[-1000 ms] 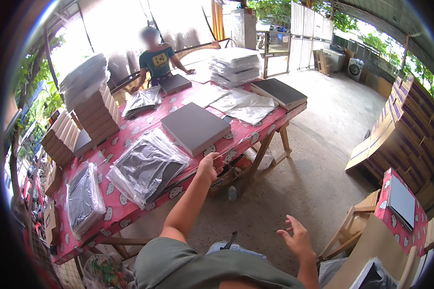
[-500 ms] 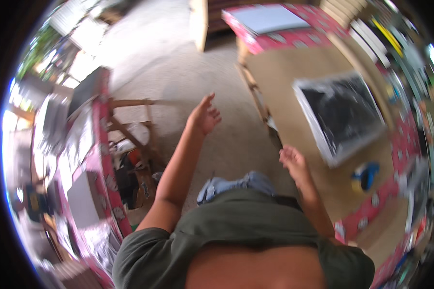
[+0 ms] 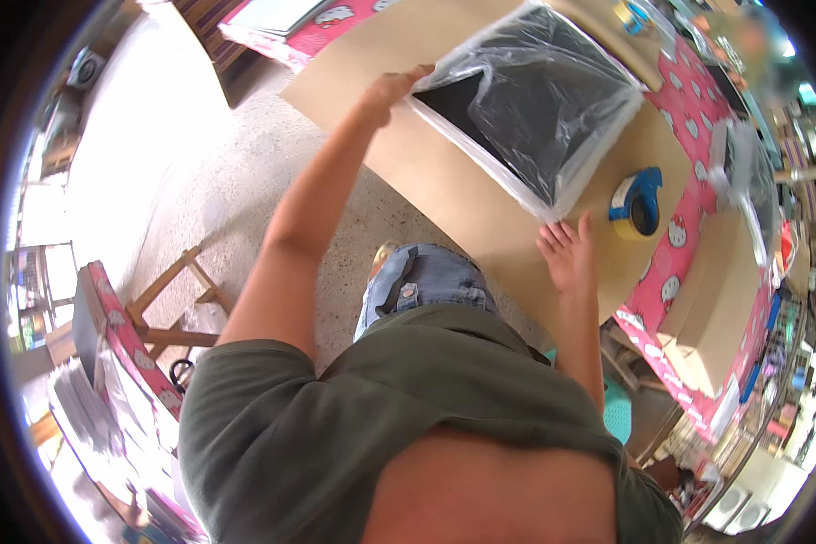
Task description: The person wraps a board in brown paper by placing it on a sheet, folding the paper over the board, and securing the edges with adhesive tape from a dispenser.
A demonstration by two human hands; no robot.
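A flat black rectangular panel (image 3: 553, 104) in clear plastic wrapping lies on a large sheet of brown paper (image 3: 372, 163) over the table. My left hand (image 3: 392, 96) is at the panel's left corner, its fingers together on the wrapped edge; part of the fingers is hidden from here. Just off the panel's near corner, my right hand (image 3: 571, 258) is open and palm up, with fingers spread and nothing in it. Right of that hand stands a blue tape dispenser (image 3: 639, 204) with a roll of yellowish tape.
Pink patterned cloth (image 3: 675, 236) covers the table under the paper. A brown cardboard piece (image 3: 712, 299) lies at the right, near crumpled clear plastic (image 3: 739, 163). White sheets (image 3: 276, 13) lie at the far end. To my left are a wooden trestle (image 3: 177, 290) and another cloth-covered table (image 3: 118, 317).
My view has turned toward the table, and I am closer to it. My left hand has gone from free air to the panel's corner; my right hand has come near its near corner.
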